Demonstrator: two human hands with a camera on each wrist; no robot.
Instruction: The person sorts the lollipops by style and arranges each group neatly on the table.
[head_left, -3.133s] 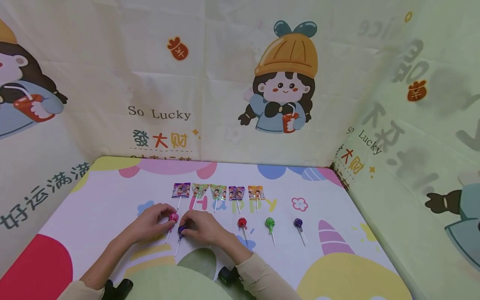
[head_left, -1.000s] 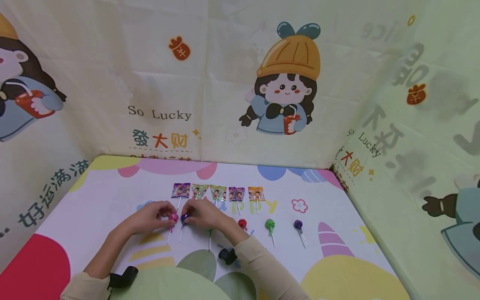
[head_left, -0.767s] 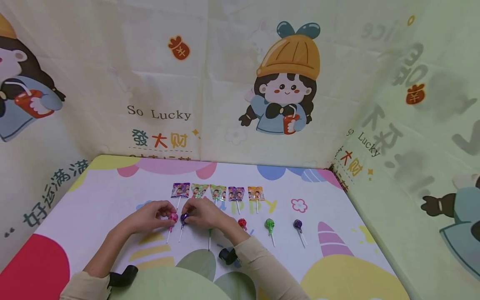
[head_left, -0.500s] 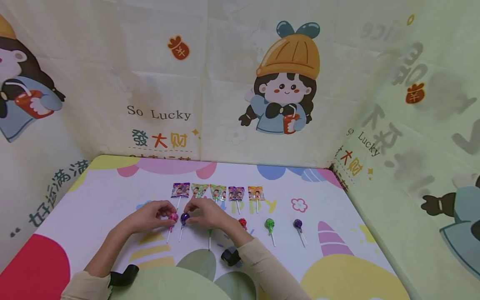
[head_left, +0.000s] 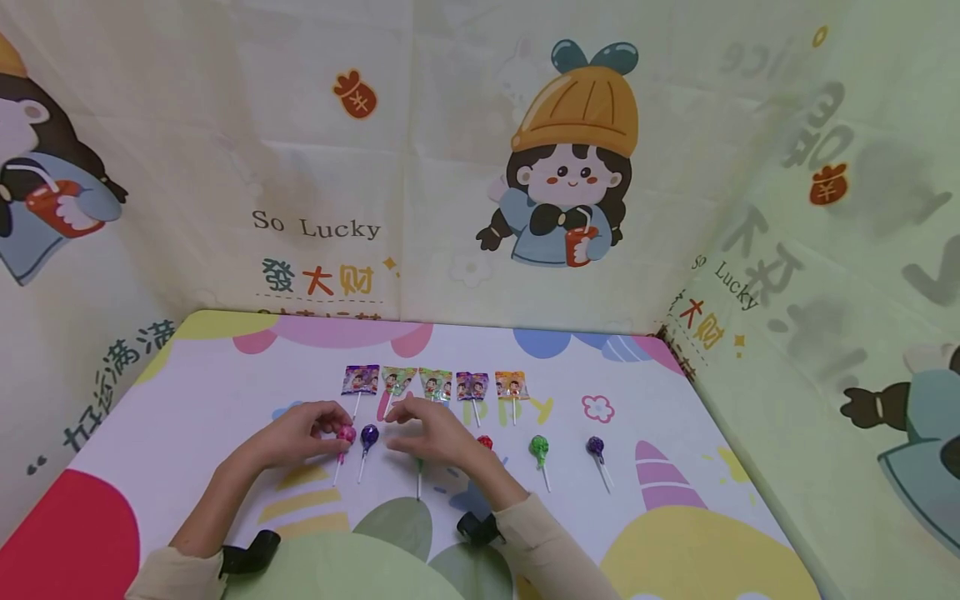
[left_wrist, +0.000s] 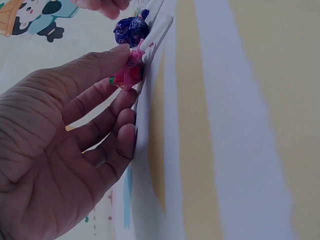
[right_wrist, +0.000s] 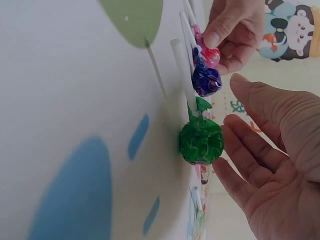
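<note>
My left hand pinches the wrapped head of a pink lollipop between thumb and fingers, its white stick lying toward me. Just right of it a dark purple lollipop lies on the table, untouched. My right hand hovers to the right of the purple one, thumb and fingers apart and holding nothing. A green lollipop lies close by that hand; in the head view its candy is hidden under the hand and only the stick shows.
Behind the hands, several flat-bagged lollipops form a row on the table. To the right lie a red lollipop, partly covered by my right arm, another green lollipop and another purple lollipop. A printed cloth hangs behind.
The right hand set the purple lollipop farther back, beside the pink one, then let go and drew slightly right. The left hand stays on the pink lollipop.
</note>
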